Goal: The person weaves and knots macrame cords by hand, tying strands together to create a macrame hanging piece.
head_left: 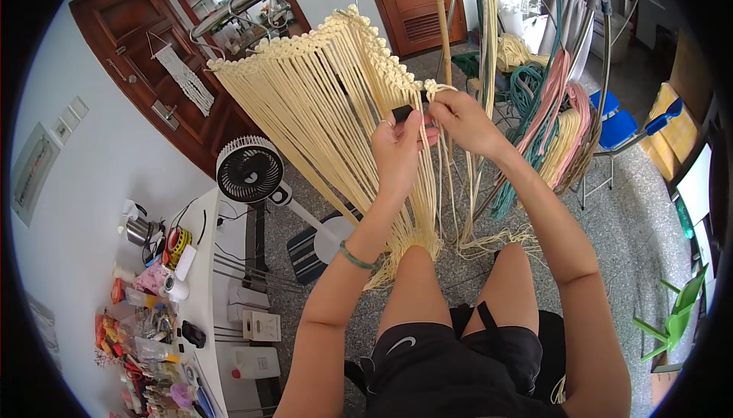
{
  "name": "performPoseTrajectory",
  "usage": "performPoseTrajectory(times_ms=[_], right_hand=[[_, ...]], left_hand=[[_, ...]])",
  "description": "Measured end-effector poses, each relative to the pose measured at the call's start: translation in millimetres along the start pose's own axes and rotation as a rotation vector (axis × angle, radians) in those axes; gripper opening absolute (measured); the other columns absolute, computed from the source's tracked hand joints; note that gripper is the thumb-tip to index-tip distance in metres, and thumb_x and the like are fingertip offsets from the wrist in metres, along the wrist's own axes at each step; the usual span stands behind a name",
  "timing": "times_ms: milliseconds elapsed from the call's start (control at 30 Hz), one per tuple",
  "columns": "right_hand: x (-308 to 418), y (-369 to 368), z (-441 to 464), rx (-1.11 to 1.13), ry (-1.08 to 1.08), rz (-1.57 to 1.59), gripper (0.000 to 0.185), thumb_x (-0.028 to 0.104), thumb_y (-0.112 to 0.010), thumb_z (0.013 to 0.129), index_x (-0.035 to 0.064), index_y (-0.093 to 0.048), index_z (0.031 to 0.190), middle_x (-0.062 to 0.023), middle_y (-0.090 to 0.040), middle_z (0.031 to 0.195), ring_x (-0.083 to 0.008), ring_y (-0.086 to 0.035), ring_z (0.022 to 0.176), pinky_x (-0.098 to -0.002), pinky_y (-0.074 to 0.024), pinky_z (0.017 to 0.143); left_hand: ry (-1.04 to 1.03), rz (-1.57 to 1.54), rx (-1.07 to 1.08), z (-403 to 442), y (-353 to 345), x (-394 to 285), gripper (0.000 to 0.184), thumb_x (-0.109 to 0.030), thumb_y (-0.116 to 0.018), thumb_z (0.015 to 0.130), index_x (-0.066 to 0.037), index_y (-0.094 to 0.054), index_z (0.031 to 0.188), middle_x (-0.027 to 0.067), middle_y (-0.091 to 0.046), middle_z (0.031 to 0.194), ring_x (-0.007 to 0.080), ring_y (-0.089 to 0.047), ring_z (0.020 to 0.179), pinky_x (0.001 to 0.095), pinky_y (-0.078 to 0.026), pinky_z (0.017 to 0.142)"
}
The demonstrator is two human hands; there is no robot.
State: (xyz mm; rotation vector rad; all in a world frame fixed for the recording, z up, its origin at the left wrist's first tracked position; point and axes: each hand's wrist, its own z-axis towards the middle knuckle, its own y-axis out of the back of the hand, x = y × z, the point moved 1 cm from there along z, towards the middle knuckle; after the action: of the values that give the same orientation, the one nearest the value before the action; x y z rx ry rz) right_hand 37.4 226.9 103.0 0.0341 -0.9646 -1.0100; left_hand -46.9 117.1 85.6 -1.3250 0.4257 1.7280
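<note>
A cream macrame piece [305,90] hangs from hooks on a curved metal rail, its knotted band on top and long cords falling to the floor. At the right end of that band, my right hand [462,122] pinches a cream cord beside the last knots. Just left of it and slightly lower, my left hand [399,143] has thumb and fingers closed on cream cords [425,181]. A small black object [402,113] shows at the left fingertips; what it is cannot be made out.
A white fan [250,170] stands left of the cords. Farther left, a white table [200,280] carries tools and supplies. Teal and pink yarn bundles [561,90] hang on a rack at the right. A blue chair [617,129] and a green stool [676,319] are farther right.
</note>
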Motion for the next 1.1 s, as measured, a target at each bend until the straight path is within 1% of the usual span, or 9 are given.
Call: performPoseTrajectory(times_ms=[67, 133, 233, 400, 633, 833, 900, 1033, 1100], right_hand=[[-1, -2, 1, 0.024, -0.001, 0.017, 0.023, 0.012, -0.048, 0.085, -0.0067, -0.049, 0.071, -0.0095, -0.044, 0.062, -0.0151, -0.044, 0.058, -0.0308, -0.0371, 0.055], [-4, -4, 4, 0.05, 0.001, 0.034, 0.023, 0.011, -0.048, 0.085, -0.007, -0.049, 0.071, -0.0089, -0.045, 0.062, -0.0144, -0.044, 0.056, -0.0306, -0.0374, 0.053], [-11, -7, 9, 0.06, -0.055, 0.034, 0.023, 0.01, -0.048, 0.086, -0.0069, -0.052, 0.071, -0.0061, -0.049, 0.063, -0.0109, -0.048, 0.058, -0.0265, -0.0409, 0.055], [-5, -8, 11, 0.112, -0.231, 0.394, 0.024, 0.011, -0.049, 0.088, -0.0057, -0.059, 0.075, -0.0037, -0.057, 0.069, -0.0078, -0.055, 0.062, -0.0203, -0.0468, 0.059], [9, -6, 8, 0.124, -0.331, 0.526, 0.024, 0.012, -0.05, 0.089, -0.0059, -0.061, 0.078, -0.0054, -0.059, 0.071, -0.0084, -0.056, 0.062, -0.0206, -0.0481, 0.059], [11, -1, 12, 0.116, -0.253, 0.213, 0.03, 0.019, -0.051, 0.089, -0.004, -0.06, 0.072, -0.0045, -0.056, 0.062, -0.0078, -0.055, 0.056, -0.0212, -0.0478, 0.052], [18, -1, 10, 0.081, -0.315, 0.207, 0.031, 0.021, -0.053, 0.088, -0.003, -0.059, 0.07, -0.0038, -0.054, 0.058, -0.0074, -0.053, 0.048, -0.0208, -0.0452, 0.043], [20, 2, 9, 0.092, -0.403, 0.257, 0.031, 0.022, -0.054, 0.084, -0.0051, -0.059, 0.07, -0.0076, -0.058, 0.059, -0.0108, -0.056, 0.046, -0.0215, -0.0458, 0.039], [16, 2, 8, 0.121, -0.481, 0.495, 0.029, 0.023, -0.054, 0.085, -0.0033, -0.059, 0.074, -0.0076, -0.057, 0.058, -0.0105, -0.054, 0.043, -0.0207, -0.0448, 0.037]], left_hand=[[-0.006, 0.015, -0.006, 1, 2, 1, 0.022, -0.016, -0.053, 0.089, 0.003, -0.052, 0.1, 0.0124, -0.061, 0.089, 0.0186, -0.063, 0.075, 0.029, -0.054, 0.069], [0.01, 0.005, -0.073, 3, 3, 1, 0.015, -0.008, -0.056, 0.085, 0.004, -0.053, 0.094, 0.0102, -0.06, 0.082, 0.0148, -0.061, 0.068, 0.0254, -0.053, 0.062], [0.008, 0.083, -0.033, 7, 8, -1, 0.017, -0.009, -0.06, 0.083, 0.002, -0.054, 0.093, 0.0078, -0.06, 0.077, 0.0115, -0.059, 0.064, 0.0233, -0.05, 0.058], [0.024, 0.063, -0.001, 11, 9, -6, 0.016, -0.013, -0.061, 0.083, 0.0, -0.054, 0.091, 0.0055, -0.06, 0.075, 0.0094, -0.057, 0.063, 0.0206, -0.046, 0.056], [0.004, 0.055, -0.053, 11, 8, -10, 0.016, -0.016, -0.058, 0.085, -0.002, -0.054, 0.09, 0.0038, -0.06, 0.078, 0.0081, -0.055, 0.071, 0.022, -0.043, 0.063], [-0.03, 0.1, -0.036, 16, 14, -1, 0.013, -0.012, -0.058, 0.084, -0.002, -0.053, 0.09, 0.0047, -0.06, 0.08, 0.0077, -0.055, 0.071, 0.0216, -0.041, 0.063], [-0.022, 0.074, -0.017, 16, 13, -3, 0.013, -0.012, -0.057, 0.084, -0.001, -0.052, 0.091, 0.0054, -0.06, 0.08, 0.0082, -0.055, 0.07, 0.022, -0.043, 0.063], [0.091, -0.086, 0.016, 14, 11, -11, 0.015, -0.014, -0.055, 0.085, -0.001, -0.052, 0.092, 0.0069, -0.061, 0.079, 0.0107, -0.058, 0.066, 0.0242, -0.047, 0.059], [0.106, -0.071, 0.014, 15, 13, -16, 0.017, -0.015, -0.055, 0.085, -0.001, -0.052, 0.092, 0.0072, -0.061, 0.079, 0.0117, -0.058, 0.065, 0.0252, -0.049, 0.058]])
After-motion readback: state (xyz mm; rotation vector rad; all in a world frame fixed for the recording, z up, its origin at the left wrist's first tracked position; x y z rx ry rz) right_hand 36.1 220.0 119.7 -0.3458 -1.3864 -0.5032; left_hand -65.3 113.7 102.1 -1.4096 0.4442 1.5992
